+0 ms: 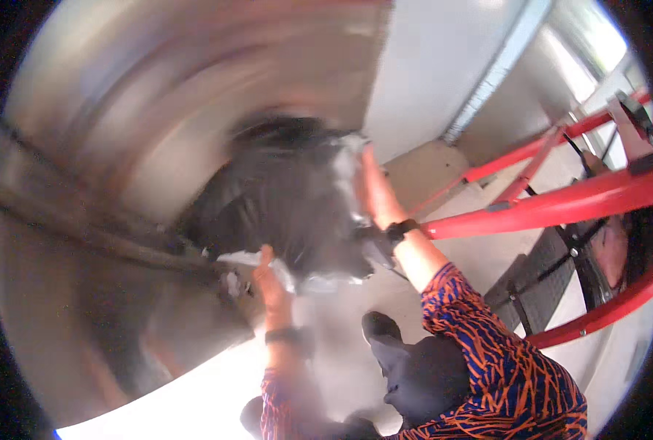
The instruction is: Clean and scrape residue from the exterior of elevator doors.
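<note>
Currently: Contact at Opposite Edges

On my head view, I locate the glossy black plastic bag [282, 198] at mid-picture, between the two hands. Its outline is motion-blurred, so I cannot tell what supports it.

Left hand [270, 287]: at the bag's pale lower edge, thumb upward. I cannot confirm finger closure.

Right hand [378, 189]: along the bag's pale upper-right edge, fingers extended away from the wrist. Blur prevents me from determining whether it grips. A black wristband [398, 231] sits below it, above a blue-and-orange patterned fabric sleeve [502, 345].

Surroundings: a red tubular frame [554, 209] stands to the right; a dark shoe [381, 327] rests on the pale floor [334, 319].
</note>
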`<state>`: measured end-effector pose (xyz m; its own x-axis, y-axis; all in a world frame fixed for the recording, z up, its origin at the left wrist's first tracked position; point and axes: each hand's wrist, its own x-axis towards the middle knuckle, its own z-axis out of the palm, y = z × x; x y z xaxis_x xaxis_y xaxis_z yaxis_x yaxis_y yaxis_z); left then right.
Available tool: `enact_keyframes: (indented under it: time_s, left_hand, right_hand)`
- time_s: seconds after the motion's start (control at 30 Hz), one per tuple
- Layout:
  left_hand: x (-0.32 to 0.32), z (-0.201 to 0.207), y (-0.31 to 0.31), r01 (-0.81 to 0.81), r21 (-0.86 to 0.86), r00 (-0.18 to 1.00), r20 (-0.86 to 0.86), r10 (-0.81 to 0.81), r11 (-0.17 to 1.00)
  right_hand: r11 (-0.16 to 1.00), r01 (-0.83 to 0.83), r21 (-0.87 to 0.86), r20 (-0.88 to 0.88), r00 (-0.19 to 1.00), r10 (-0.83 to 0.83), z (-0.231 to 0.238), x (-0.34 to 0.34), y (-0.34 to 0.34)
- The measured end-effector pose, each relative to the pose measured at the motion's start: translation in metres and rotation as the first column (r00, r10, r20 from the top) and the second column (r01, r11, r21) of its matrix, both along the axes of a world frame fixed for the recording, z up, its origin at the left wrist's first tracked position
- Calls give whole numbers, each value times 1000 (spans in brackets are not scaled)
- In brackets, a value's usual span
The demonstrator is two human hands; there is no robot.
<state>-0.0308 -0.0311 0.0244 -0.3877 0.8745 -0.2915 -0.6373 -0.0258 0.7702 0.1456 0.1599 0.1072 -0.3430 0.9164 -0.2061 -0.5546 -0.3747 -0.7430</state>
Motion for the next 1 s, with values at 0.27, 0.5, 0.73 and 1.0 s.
enact_keyframes:
  time_s: [0.27, 0.5, 0.73, 1.0]
  left_hand:
    - [13, -10, 12, -275, -197, 960, -99, 260, 941]
    - [15, 4, 13, -243, -179, 966, 47, 255, 953]
    - [-15, -47, -4, -295, -170, 898, 286, 333, 940]
    - [19, -8, 11, -307, -281, 949, -14, 316, 909]
  right_hand:
    - [955, -164, 248, 875, 460, -149, -36, -21, 21]
    - [892, -46, 450, 685, 659, -311, -63, -5, 7]
    - [922, -42, 386, 690, 676, -258, -46, -11, -33]
    - [885, -18, 466, 690, 634, -350, -117, 20, -9]
